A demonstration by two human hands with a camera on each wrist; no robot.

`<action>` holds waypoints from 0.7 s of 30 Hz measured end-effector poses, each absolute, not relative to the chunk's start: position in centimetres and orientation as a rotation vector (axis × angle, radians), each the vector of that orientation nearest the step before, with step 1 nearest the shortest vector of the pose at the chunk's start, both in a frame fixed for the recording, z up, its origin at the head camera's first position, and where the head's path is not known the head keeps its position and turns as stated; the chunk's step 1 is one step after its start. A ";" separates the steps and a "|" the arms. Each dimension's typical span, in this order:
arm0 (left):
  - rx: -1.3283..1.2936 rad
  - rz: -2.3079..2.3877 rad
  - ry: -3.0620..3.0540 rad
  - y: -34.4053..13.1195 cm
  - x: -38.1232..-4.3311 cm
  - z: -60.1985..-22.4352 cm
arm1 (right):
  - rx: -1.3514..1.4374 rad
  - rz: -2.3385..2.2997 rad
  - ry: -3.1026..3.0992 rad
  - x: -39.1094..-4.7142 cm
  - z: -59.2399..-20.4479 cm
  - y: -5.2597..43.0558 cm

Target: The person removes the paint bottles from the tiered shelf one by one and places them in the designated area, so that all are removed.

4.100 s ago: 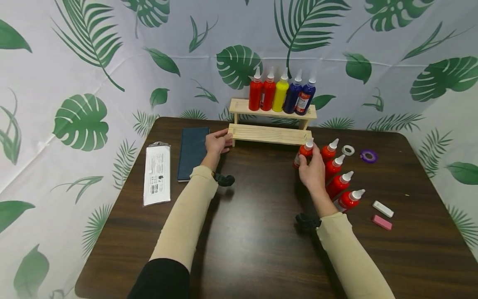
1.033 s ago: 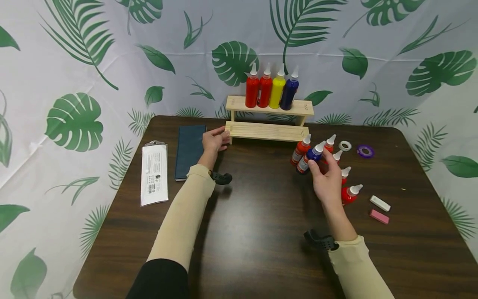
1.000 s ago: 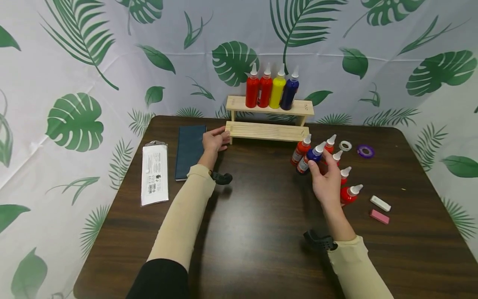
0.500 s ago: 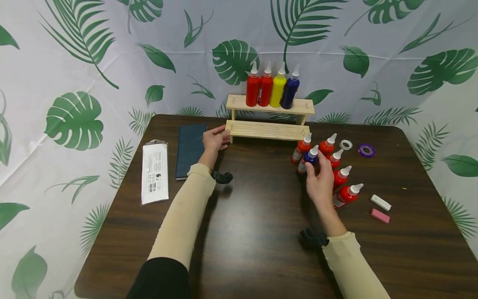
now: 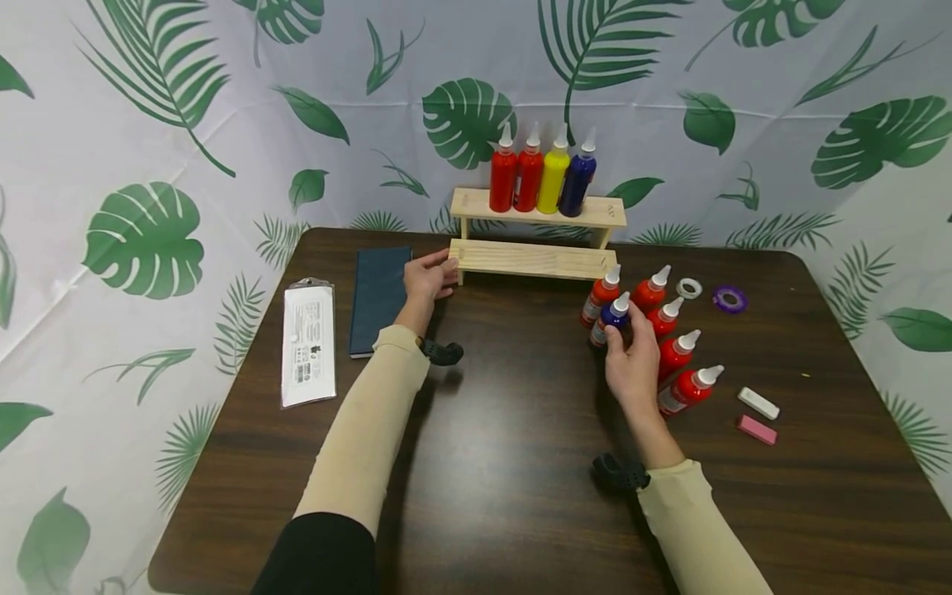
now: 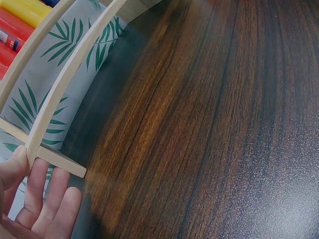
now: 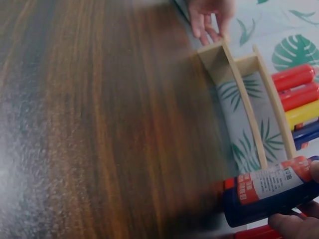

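Note:
My right hand [image 5: 634, 364] grips a dark blue paint bottle [image 5: 614, 314] with a white nozzle cap. It stands upright at the table, in front of a red paint bottle [image 5: 599, 299] and left of several other red bottles [image 5: 683, 390]. In the right wrist view the blue bottle [image 7: 269, 191] shows a white and orange label, with fingertips against its side. My left hand [image 5: 427, 279] pinches the left end of the two-tier wooden shelf [image 5: 531, 259], thumb above the lower plank and fingers beneath. On the upper tier stand two red bottles, a yellow bottle [image 5: 553, 180] and a blue bottle [image 5: 577, 183].
A dark notebook [image 5: 378, 302] and a white packaged item [image 5: 308, 343] lie at the left. To the right are a white tape roll [image 5: 688, 288], a purple tape roll [image 5: 730, 299], a white eraser-like block [image 5: 759, 403] and a pink one [image 5: 757, 430]. A leaf-print cloth hangs behind the table.
My right hand has let go of the red bottle, taken the rightmost blue bottle off the upper tier and lowered it beside that red one. The left hand has kept its hold.

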State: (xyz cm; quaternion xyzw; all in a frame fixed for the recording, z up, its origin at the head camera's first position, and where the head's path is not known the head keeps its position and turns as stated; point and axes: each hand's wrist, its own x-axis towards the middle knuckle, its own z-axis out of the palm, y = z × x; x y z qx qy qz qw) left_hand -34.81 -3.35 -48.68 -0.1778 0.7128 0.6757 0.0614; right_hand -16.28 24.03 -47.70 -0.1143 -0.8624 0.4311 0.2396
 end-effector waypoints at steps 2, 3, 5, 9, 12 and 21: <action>-0.539 2.045 2.157 -3.3 -34.8 -48.7 | -0.305 1.179 -2.356 -16.3 -47.8 24.0; -0.540 2.046 2.157 -3.3 -34.8 -48.6 | -0.300 1.178 -2.354 -16.3 -47.9 24.1; -0.541 2.050 2.157 -3.3 -34.7 -48.6 | -0.295 1.175 -2.351 -16.4 -48.1 24.1; -0.540 2.050 2.158 -3.2 -34.8 -48.6 | -0.299 1.168 -2.358 -16.4 -48.2 24.2; -0.546 2.053 2.156 -3.3 -34.8 -48.7 | -0.315 1.177 -2.372 -16.4 -48.1 24.2; -0.544 2.062 2.150 -3.3 -34.8 -48.8 | -0.374 1.262 -2.389 -16.0 -46.5 24.0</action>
